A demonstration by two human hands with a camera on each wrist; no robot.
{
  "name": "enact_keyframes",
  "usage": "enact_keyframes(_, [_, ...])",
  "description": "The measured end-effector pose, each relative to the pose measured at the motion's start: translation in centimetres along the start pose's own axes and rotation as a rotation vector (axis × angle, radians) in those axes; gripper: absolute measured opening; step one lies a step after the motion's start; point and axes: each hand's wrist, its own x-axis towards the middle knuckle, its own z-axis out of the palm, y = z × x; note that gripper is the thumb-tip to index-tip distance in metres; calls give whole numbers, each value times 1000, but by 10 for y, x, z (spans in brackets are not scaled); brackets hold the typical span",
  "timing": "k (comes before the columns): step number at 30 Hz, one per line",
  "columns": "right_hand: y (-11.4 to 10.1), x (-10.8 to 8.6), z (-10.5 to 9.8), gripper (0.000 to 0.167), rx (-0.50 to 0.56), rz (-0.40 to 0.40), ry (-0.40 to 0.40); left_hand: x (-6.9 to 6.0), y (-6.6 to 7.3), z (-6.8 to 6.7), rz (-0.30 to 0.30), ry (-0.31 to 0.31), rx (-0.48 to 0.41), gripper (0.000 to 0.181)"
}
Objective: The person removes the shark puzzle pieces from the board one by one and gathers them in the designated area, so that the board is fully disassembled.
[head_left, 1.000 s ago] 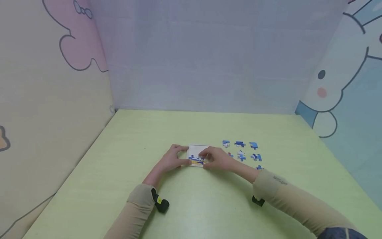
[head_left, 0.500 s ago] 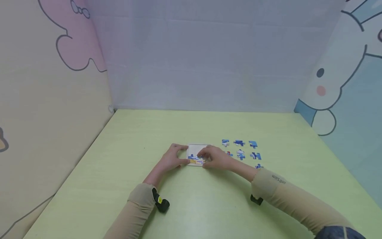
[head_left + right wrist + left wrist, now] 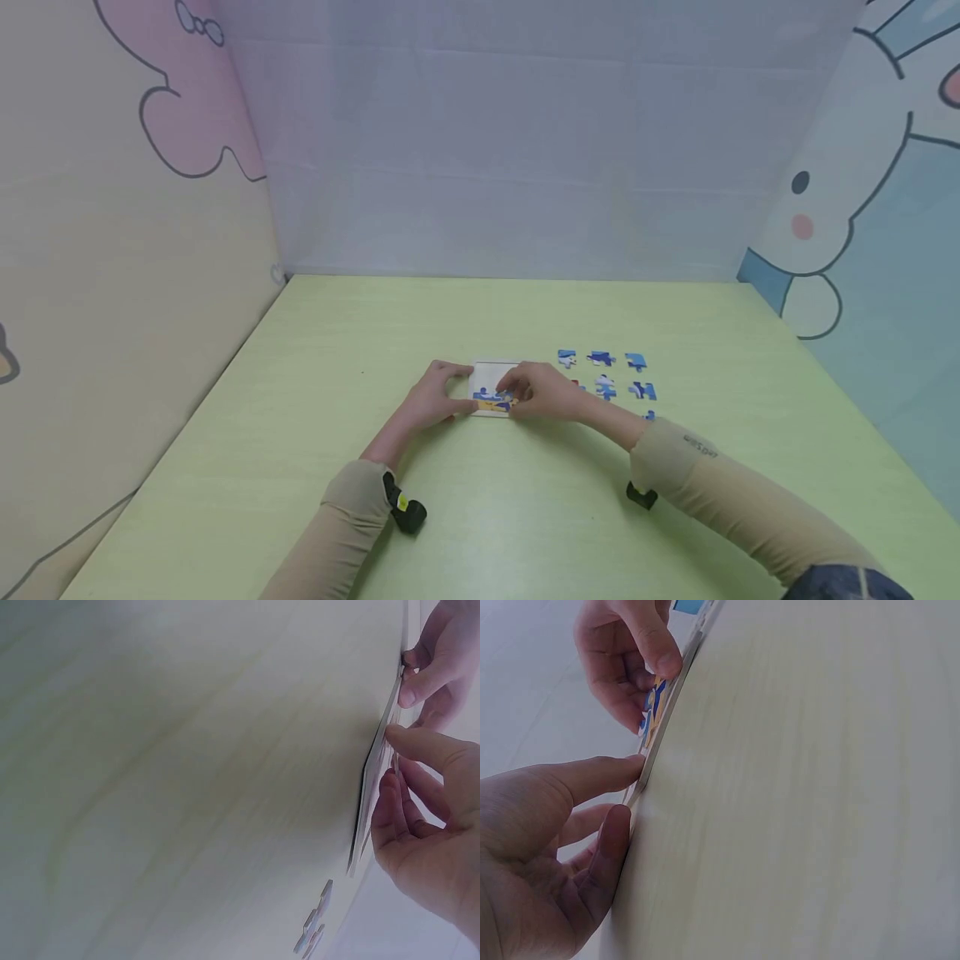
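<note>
A small white puzzle tray (image 3: 491,373) lies on the table, with blue and yellow jigsaw pieces (image 3: 491,406) fitted along its near side. My left hand (image 3: 432,396) holds the tray by its left side, the thumb at the near corner and the other fingers by the far one. Over the tray's right part, my right hand (image 3: 547,390) pinches a jigsaw piece (image 3: 396,763) between thumb and fingertips. That piece shows only as a thin edge in the right wrist view, and its picture is mostly hidden.
Several loose blue and white jigsaw pieces (image 3: 605,387) lie in rows right of the tray, some partly behind the right hand and forearm. The pale green table (image 3: 420,317) meets a plain curtain (image 3: 480,167) at the back and printed cartoon panels at both sides.
The right hand shifts very slightly over the tray, its fingers still on the piece. The left hand stays at the tray's left side, and the loose pieces lie as before.
</note>
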Motion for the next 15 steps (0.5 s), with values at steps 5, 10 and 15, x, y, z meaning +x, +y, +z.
enact_keyframes(5, [-1,0,0,34,-52,-5,20,1,1,-1,11,-8,5,66])
enact_keyframes(10, [-2,0,0,34,-74,0,40,1,2,-2,20,-29,41,74])
enact_keyframes(15, [-3,-2,-2,36,-67,1,55,0,1,-2,32,-39,58,77])
